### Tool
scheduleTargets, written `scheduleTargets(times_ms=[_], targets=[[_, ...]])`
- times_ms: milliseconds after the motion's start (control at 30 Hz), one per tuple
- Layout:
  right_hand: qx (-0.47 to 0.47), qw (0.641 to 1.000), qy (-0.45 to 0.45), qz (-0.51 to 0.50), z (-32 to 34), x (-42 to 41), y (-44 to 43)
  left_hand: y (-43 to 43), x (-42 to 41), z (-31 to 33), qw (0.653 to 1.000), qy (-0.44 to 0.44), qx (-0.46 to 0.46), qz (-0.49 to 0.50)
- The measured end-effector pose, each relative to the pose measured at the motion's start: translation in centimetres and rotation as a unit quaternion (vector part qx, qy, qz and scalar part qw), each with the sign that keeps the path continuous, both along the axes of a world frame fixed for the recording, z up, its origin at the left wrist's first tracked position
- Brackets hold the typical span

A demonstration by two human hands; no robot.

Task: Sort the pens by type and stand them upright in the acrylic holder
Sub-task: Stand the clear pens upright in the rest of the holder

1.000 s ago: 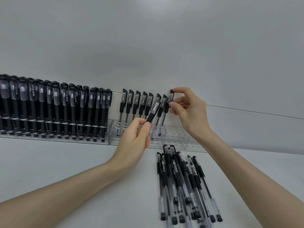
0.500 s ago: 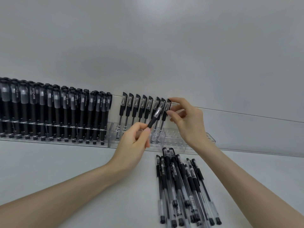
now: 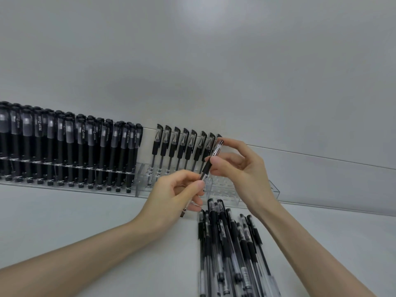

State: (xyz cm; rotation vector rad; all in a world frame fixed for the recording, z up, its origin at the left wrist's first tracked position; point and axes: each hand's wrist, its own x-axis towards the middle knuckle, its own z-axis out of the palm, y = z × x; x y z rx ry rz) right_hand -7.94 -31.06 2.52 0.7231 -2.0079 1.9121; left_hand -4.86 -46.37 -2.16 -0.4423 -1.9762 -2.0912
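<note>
A clear-barrelled pen (image 3: 207, 167) with a black grip is held tilted in front of the acrylic holder (image 3: 272, 189). My left hand (image 3: 171, 200) pinches its lower barrel. My right hand (image 3: 242, 170) grips its upper part between thumb and fingers, just right of the last standing pen. Several pens of the same kind (image 3: 181, 144) stand upright in the holder's middle section. The left section is packed with matte black pens (image 3: 70, 146) with frosted caps. A pile of loose clear-barrelled pens (image 3: 231, 249) lies on the white table below my hands.
The holder runs along the white wall (image 3: 192, 61), and its right end behind my right hand shows bare slots (image 3: 225, 189). The white tabletop (image 3: 75, 211) stretches to the left of the pile.
My right hand lowered a pen into the holder, let it go, and came down onto the pen in my left hand. Both hands now hold that pen.
</note>
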Motion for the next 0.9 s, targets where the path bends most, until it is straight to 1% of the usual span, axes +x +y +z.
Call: scheduleTargets(times_ms=[33, 67, 100, 133, 200, 233, 267, 300, 433, 533, 633, 767, 900], targets=[[0.005, 1.0, -0.002, 0.01, 0.0, 0.1, 0.1, -0.1, 0.1, 0.0, 1.0, 0.004, -0.013, -0.003], [0.009, 1.0, 0.001, 0.013, 0.0, 0.2, 0.1, -0.1, 0.0, -0.1, 0.999, 0.023, -0.047, 0.007], [0.009, 1.0, 0.011, 0.005, 0.2, 0.2, 0.2, -0.4, -0.2, -0.4, 0.991, 0.065, -0.113, 0.038], [0.008, 0.999, 0.027, -0.015, 0.6, 0.2, 0.4, -0.7, -0.4, -0.7, 0.968, 0.124, -0.202, 0.085], [0.003, 0.994, 0.074, -0.075, 1.5, -0.2, 0.9, -1.2, -0.9, -1.3, 0.883, 0.235, -0.368, 0.171], [-0.001, 0.99, 0.097, -0.103, 1.9, -0.4, 1.2, -1.4, -1.2, -1.6, 0.847, 0.265, -0.42, 0.19], [-0.002, 0.985, 0.119, -0.127, 2.4, -0.6, 1.6, -1.4, -1.3, -1.8, 0.823, 0.278, -0.453, 0.2], [0.001, 0.98, 0.137, -0.145, 2.7, -0.9, 1.9, -1.5, -1.3, -2.1, 0.809, 0.277, -0.476, 0.203], [0.04, 0.964, 0.187, -0.186, 3.0, -2.0, 2.1, -1.4, -1.5, -2.9, 0.771, 0.259, -0.543, 0.21], [0.057, 0.958, 0.198, -0.199, 2.4, -2.8, 1.8, -1.3, -1.4, -3.0, 0.757, 0.257, -0.559, 0.219], [0.068, 0.958, 0.191, -0.201, 1.6, -3.3, 1.6, -1.2, -1.4, -2.9, 0.756, 0.253, -0.56, 0.226], [0.123, 0.958, 0.183, -0.182, 0.4, -3.9, 1.4, -1.0, -1.3, -2.7, 0.753, 0.248, -0.563, 0.233], [0.153, 0.956, 0.172, -0.18, -0.4, -4.4, 1.6, -0.9, -1.2, -2.6, 0.754, 0.239, -0.568, 0.229]])
